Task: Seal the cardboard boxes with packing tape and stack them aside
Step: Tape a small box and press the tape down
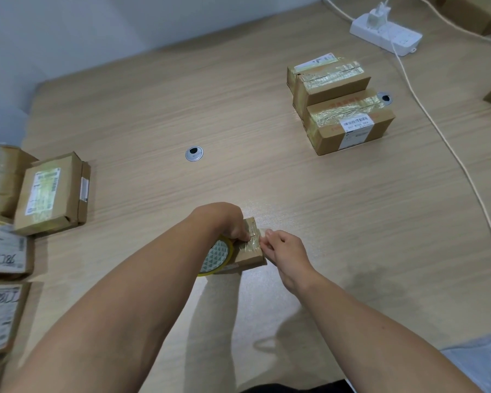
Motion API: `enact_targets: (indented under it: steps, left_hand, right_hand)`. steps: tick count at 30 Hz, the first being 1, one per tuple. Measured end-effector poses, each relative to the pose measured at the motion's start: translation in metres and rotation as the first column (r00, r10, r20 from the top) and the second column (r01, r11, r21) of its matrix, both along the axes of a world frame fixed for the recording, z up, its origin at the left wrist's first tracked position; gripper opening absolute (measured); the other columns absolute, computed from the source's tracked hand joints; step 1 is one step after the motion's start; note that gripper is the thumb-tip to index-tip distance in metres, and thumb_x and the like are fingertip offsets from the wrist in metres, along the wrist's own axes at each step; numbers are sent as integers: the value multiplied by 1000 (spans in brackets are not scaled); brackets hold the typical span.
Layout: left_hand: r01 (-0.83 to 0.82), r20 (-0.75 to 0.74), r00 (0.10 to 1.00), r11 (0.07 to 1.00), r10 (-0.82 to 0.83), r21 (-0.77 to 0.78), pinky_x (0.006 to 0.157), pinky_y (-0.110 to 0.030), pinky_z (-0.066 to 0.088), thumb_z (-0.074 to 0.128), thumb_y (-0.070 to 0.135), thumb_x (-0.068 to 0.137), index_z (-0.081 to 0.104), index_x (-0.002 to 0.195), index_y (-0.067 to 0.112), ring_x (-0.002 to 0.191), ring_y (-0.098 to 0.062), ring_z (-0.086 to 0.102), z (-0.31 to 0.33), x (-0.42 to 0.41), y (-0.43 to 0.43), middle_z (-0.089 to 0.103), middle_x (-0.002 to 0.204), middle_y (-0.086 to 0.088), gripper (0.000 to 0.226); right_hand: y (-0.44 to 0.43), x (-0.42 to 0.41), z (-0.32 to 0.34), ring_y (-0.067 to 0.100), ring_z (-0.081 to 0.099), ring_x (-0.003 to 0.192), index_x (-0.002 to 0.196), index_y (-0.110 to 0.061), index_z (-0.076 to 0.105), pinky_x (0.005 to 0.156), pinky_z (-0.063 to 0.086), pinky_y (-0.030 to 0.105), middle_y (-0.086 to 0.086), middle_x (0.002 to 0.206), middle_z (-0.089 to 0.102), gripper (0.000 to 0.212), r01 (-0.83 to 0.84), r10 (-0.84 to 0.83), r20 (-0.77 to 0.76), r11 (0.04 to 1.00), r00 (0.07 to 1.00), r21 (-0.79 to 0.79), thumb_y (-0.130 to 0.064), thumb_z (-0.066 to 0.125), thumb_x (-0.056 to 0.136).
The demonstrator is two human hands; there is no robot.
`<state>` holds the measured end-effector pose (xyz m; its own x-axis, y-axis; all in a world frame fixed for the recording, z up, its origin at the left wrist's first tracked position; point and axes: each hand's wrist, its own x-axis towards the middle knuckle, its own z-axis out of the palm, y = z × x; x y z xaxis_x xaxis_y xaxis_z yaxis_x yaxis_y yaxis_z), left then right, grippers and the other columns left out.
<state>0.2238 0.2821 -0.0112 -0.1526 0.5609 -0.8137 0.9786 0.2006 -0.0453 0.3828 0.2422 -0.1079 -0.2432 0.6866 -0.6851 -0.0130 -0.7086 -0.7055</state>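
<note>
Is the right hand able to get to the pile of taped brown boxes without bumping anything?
Probably yes. Only bare wooden table lies between the right hand and the stacked taped brown cardboard boxes. It is pinching clear packing tape on the small cardboard box, so it must let go first.

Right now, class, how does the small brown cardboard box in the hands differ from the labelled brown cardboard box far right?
The small brown cardboard box is held by left hand and right hand; the labelled brown cardboard box sits untouched and is larger. Both are taped.
</note>
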Motion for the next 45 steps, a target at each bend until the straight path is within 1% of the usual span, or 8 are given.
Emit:
enact_targets:
  steps: [7,15,18,21,31,36,38,45]
  left_hand:
    - [12,-11,1000,1000,-12,11,78,-36,46,62,53,92,57,67,16,83,-24,58,-1,2,2,57,76,-2,45]
    - [3,-14,1000,1000,-3,14,86,-39,50,62,51,93,55,67,16,86,-25,58,3,3,-1,55,76,-1,44]
    - [-5,-8,1000,1000,5,15,84,-39,50,63,51,92,57,68,16,85,-24,59,3,3,0,57,77,-2,43]
    - [2,-11,1000,1000,-1,18,84,-39,50,63,52,92,56,68,16,86,-25,59,4,4,0,56,77,-2,44]
    - [3,-18,1000,999,-2,36,86,-40,50,61,51,94,49,67,16,87,-27,56,8,5,-3,52,75,-2,45]
    - [-5,-25,1000,1000,6,28,90,-42,52,62,51,92,51,67,16,85,-26,58,5,4,-2,53,74,-2,44]
    - [-12,-29,999,1000,13,27,91,-42,53,63,51,91,54,67,17,86,-26,59,5,4,-2,55,75,-1,43]
    - [-36,-28,999,997,38,73,87,-40,54,64,50,90,52,68,18,88,-25,60,9,4,-7,55,77,0,40]
  right_hand:
    - [11,-10,0,16,76,86,101,-14,55,84,62,36,11,112,66,12,83,-83,121,997,989,-1,-18,66,97]
    - [9,-11,3,21,69,94,102,-10,56,71,60,25,10,117,57,2,268,-271,10,944,963,-194,-8,57,101]
    - [12,-10,2,21,70,85,96,-23,55,73,63,36,6,107,61,10,75,-86,287,996,954,51,-15,55,102]
    - [8,-10,0,20,60,89,95,-27,50,80,58,43,-3,104,52,10,-367,87,631,871,771,328,-22,55,102]
    - [-3,-8,-8,20,55,86,101,-14,62,78,51,41,2,97,57,26,-627,220,690,658,689,417,-23,39,107]
    - [-3,-5,0,18,60,84,103,-15,64,76,55,43,1,91,65,20,-628,271,660,673,700,391,-21,45,105]
    - [2,-5,3,18,58,77,98,-20,57,71,54,43,0,87,62,5,-550,263,600,751,755,364,-19,52,101]
    - [14,-15,13,20,48,70,76,-44,48,65,42,43,-5,75,53,27,-195,130,357,969,925,152,-20,59,81]
